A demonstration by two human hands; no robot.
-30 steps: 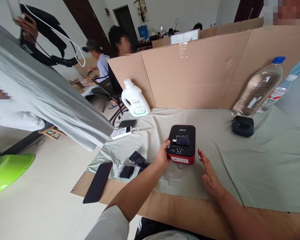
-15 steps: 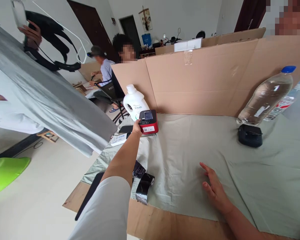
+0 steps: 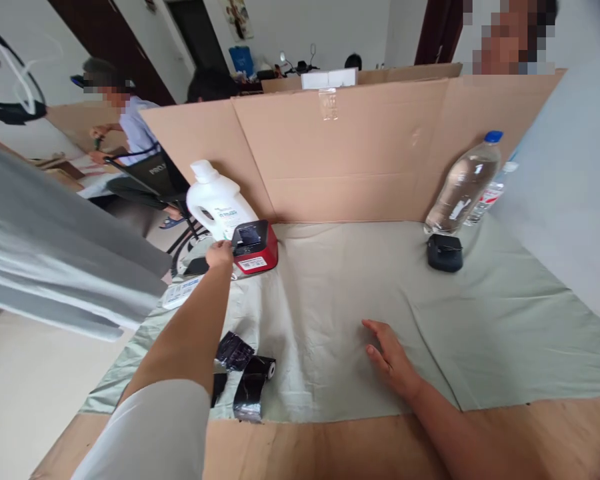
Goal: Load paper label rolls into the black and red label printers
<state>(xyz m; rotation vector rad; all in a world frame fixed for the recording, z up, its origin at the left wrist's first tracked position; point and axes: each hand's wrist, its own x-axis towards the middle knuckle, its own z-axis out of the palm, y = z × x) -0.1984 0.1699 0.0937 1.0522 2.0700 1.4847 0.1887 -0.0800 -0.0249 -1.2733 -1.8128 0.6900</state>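
A small red and black box-shaped device (image 3: pixel 255 247) stands on the pale green cloth (image 3: pixel 340 293) at the far left, next to a white jug (image 3: pixel 215 203). My left hand (image 3: pixel 220 255) is stretched out to it and touches its left side; the grip is hard to make out. My right hand (image 3: pixel 390 353) lies flat on the cloth near the front, fingers spread, holding nothing. A black roll (image 3: pixel 253 393) and torn black wrappers (image 3: pixel 233 350) lie by my left forearm.
A cardboard wall (image 3: pixel 350 153) closes the back of the table. A clear water bottle (image 3: pixel 460 187) and a small black device (image 3: pixel 445 252) stand at the back right. A phone (image 3: pixel 196 267) and a white remote (image 3: pixel 180 292) lie at the left edge. Other people sit behind.
My left hand carried the red device from the table's middle to the far left beside the white jug and set it on the cloth. My right hand stayed flat on the cloth.
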